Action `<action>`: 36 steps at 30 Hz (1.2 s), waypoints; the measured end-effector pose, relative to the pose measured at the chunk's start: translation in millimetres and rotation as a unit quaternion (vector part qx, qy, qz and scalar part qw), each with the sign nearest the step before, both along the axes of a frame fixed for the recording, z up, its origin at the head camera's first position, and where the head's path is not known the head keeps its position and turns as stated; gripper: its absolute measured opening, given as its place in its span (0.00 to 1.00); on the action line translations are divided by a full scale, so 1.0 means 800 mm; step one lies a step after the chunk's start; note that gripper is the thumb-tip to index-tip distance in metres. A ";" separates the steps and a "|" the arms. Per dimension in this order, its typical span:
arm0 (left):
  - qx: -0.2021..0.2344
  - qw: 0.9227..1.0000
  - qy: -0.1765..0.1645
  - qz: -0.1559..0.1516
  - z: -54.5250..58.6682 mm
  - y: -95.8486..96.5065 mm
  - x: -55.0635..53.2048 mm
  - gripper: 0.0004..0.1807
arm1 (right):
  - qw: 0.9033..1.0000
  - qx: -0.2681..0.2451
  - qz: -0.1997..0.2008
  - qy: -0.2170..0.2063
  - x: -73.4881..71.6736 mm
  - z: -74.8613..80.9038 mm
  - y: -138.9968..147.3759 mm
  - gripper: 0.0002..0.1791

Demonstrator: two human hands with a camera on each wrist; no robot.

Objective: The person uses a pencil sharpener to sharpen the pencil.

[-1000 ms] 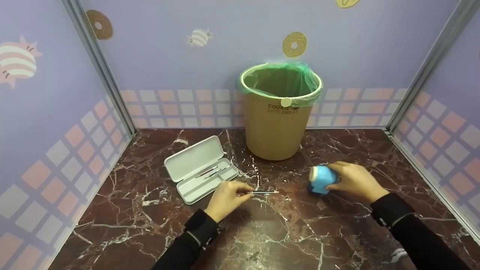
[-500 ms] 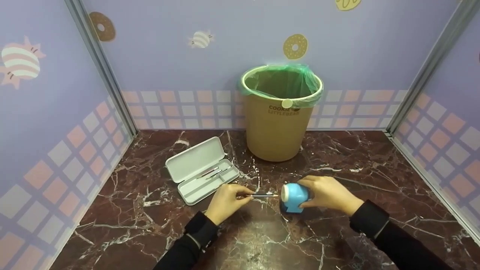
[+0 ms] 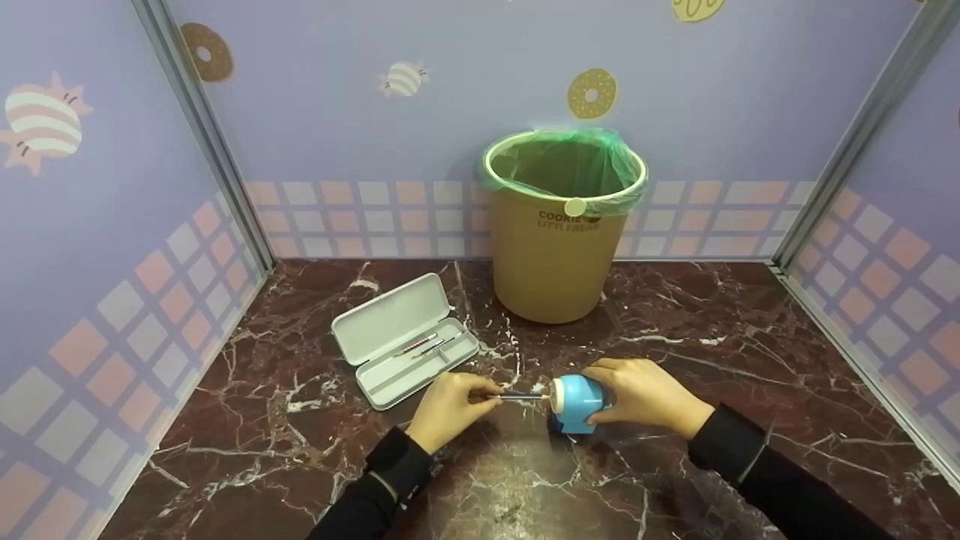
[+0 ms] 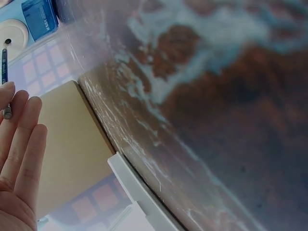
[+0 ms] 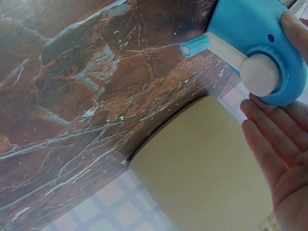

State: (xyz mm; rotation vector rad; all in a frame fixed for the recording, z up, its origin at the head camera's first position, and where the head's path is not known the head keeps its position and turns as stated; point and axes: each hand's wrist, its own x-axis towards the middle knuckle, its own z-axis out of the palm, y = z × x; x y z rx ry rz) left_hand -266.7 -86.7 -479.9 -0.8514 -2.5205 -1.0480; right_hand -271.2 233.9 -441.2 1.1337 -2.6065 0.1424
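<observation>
My left hand (image 3: 448, 409) pinches a dark pencil (image 3: 520, 397) between thumb and index finger, its sharpened tip pointing right. In the left wrist view the tip of the pencil (image 4: 5, 62) is right at the dark hole in the sharpener's round white face (image 4: 18, 36). My right hand (image 3: 643, 394) grips the blue crank pencil sharpener (image 3: 579, 397) from the right side, and the sharpener stands on the table. A white crank arm with a blue knob shows on the back of the sharpener (image 5: 260, 43) in the right wrist view.
An open white pencil case (image 3: 390, 382) with a few pens or pencils (image 3: 420, 343) lies left of my hands. Behind stands a tan waste bin (image 3: 553, 262) with a green liner. Patterned panels (image 3: 337, 112) enclose the dark marble table (image 3: 300, 465) at the back and sides.
My right hand has brought the sharpener leftward and nearer to me, up to the pencil tip. The left hand has stayed nearly still with the pencil.
</observation>
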 end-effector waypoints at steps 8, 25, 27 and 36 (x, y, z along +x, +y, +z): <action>0.001 1.000 -0.006 0.000 0.001 0.002 0.001 0.05 | 1.000 0.006 0.004 0.000 0.004 0.002 -0.006 0.35; -0.025 0.999 -0.025 0.004 0.003 0.003 0.005 0.06 | 1.000 0.002 0.015 0.004 0.007 0.001 -0.021 0.35; -0.024 0.999 -0.028 0.004 0.003 0.003 0.005 0.06 | 1.000 0.001 0.015 0.006 0.007 0.000 -0.021 0.35; -0.013 0.999 -0.039 -0.005 0.004 0.002 0.005 0.05 | 1.000 -0.010 0.013 -0.001 0.008 -0.004 -0.022 0.35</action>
